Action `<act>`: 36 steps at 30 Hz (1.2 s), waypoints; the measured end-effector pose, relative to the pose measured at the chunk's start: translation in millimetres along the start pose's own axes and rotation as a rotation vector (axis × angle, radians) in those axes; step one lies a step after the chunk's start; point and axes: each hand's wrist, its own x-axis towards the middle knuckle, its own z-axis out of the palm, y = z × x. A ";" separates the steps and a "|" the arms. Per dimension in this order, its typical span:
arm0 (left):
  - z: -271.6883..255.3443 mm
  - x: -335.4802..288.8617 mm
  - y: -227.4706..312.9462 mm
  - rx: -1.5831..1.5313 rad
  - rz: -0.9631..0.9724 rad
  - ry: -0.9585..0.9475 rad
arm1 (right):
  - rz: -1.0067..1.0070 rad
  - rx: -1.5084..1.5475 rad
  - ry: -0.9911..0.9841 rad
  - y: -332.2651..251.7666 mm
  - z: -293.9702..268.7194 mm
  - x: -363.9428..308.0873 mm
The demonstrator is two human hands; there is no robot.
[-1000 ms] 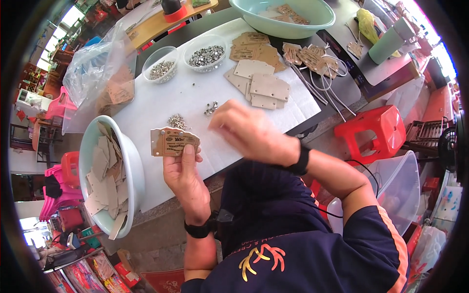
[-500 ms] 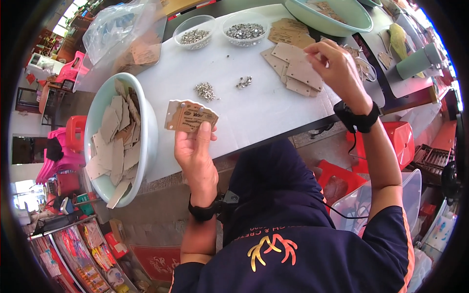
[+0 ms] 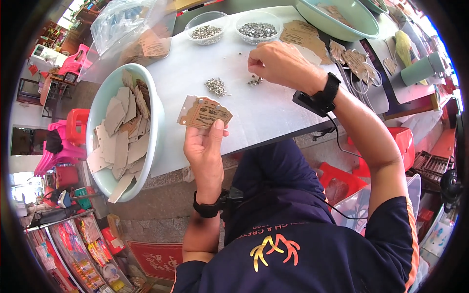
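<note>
Now the bare right hand [image 3: 290, 66] is hovering beside a small cluster of silver metal fasteners [image 3: 254, 81], its thumb and forefinger curling close together — whether they are pinching anything, I cannot tell. Half a second ago it was hanging over the stack of plain grey-beige cards [image 3: 309, 54]; now those are lying behind and right of its fingers, partly covered, and the shift is putting the loose fasteners within fingertip reach. As before, the left hand [image 3: 204, 154] is clamping thumb and fingers on the lower edge of a tan printed card with a scalloped top [image 3: 205, 112] — a larger heap of silver fasteners [image 3: 215, 87] is lying just beyond those fingertips.
</note>
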 end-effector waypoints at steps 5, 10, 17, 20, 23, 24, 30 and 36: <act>-4.0 0.7 -2.0 0.027 0.005 -0.037 | 0.048 -0.072 0.065 5.6 10.3 26.4; -2.0 1.1 -1.1 0.002 -0.016 -0.013 | -0.046 -0.277 -0.022 0.9 18.8 38.3; -1.4 1.5 -0.3 -0.008 0.001 -0.027 | -0.162 -0.376 0.032 -1.8 22.7 44.1; -1.3 1.1 -0.1 -0.004 -0.009 -0.027 | -0.135 -0.378 0.042 -1.2 23.1 45.2; 1.9 0.5 3.0 -0.008 -0.006 -0.018 | -0.100 -0.322 0.011 -3.8 14.2 40.3; 2.8 0.9 3.6 -0.011 -0.011 -0.010 | -0.096 -0.164 0.029 -4.6 9.4 34.4; -0.2 4.4 2.3 -0.067 -0.083 0.059 | 0.181 0.943 -0.256 -32.8 -18.1 -8.2; 9.3 8.1 7.8 -0.171 -0.117 0.084 | 0.339 1.672 -0.404 -39.9 -10.3 -46.5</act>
